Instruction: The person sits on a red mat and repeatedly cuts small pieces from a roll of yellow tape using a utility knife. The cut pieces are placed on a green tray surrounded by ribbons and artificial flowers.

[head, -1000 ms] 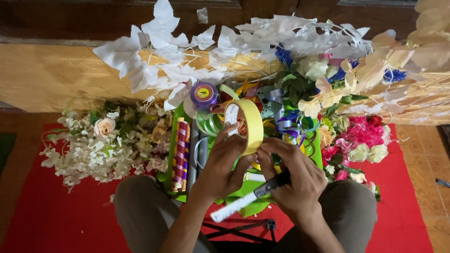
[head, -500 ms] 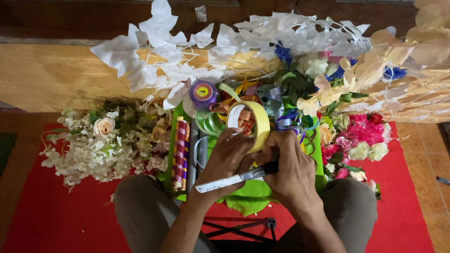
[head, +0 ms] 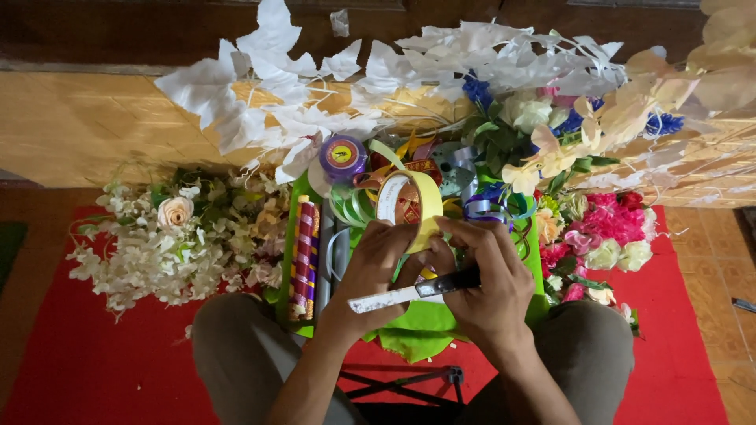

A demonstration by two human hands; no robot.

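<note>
Left hand (head: 378,267) fingers (head: 391,234) pinch the loose end of the wide pale-yellow ribbon roll (head: 409,203), clamped on its lower edge; right hand (head: 492,283) fingers (head: 472,236) curl over the same roll from the other side, pressed on the yellow strip, and that hand also grips a black-handled knife with a pale flat blade (head: 405,293), blade pointing left under the left hand. The roll stands upright on edge just above both hands, its open core showing red inside. Under the hands and roll, a bright green cloth (head: 417,327) lies over a green tray (head: 293,205). Left of the roll, a striped red-gold-purple ribbon spool stick (head: 304,248) lies lengthwise in the tray, with grey metal scissors (head: 335,252) between it and the hands. Up-left of the roll, a purple tape roll (head: 341,155) with a yellow centre; just beside the roll, green curled ribbon (head: 350,206); right of it, blue-silver ribbon loops (head: 488,206). Further left of the roll, a heap of white artificial blossoms with a peach rose (head: 175,211). Right of the roll, pink and cream artificial flowers (head: 610,224). Above the roll, white fabric leaves (head: 268,110) on a branch. Below everything, a red mat (head: 87,362) on the floor; the person's knees in grey trousers (head: 236,346) flank the hands.
</note>
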